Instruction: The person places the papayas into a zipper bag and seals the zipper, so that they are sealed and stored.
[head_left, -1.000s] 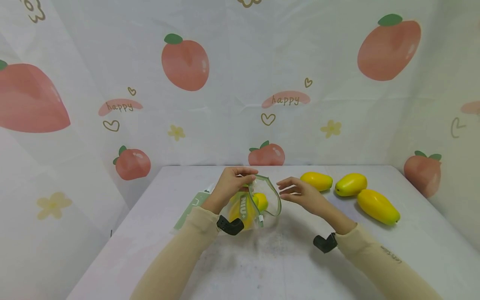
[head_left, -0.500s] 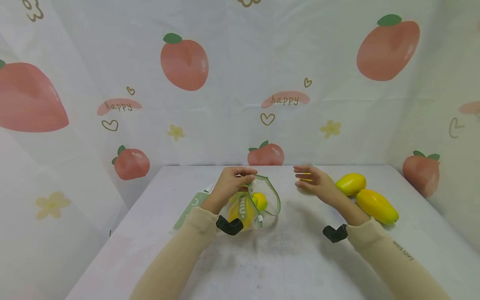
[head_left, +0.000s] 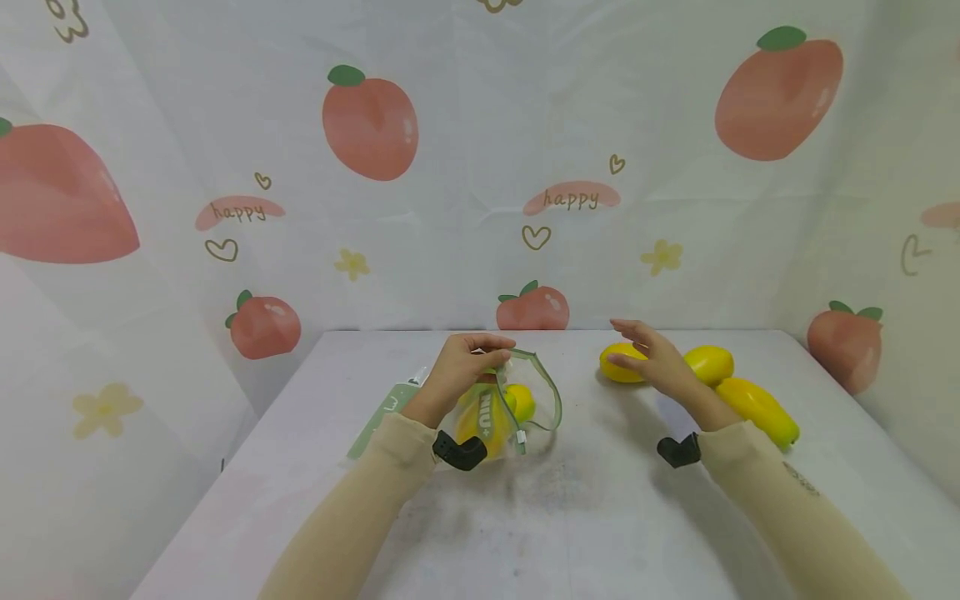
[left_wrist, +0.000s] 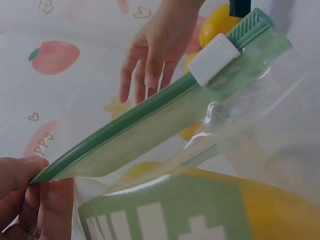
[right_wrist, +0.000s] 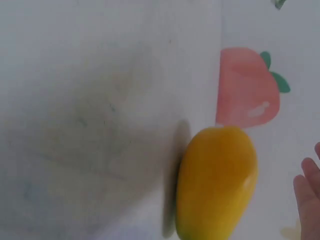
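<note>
In the head view my left hand pinches the rim of a clear zip bag with green edging, its mouth spread open. The left wrist view shows thumb and fingers on one end of the green strip and a white slider near the other. Yellow fruit shows through the bag. My right hand, fingers extended and holding nothing, hovers by the nearest papaya, yellow and lying on the table. In the right wrist view that papaya is apart from the fingertips.
Two more yellow papayas, one farther back and one with a green tip, lie to the right. A flat green-printed bag lies on the table left of the left hand. A fruit-printed cloth hangs behind the table.
My right hand has moved right, away from the bag's mouth to the nearest papaya, and risen slightly. The left hand and bag stay in place.
</note>
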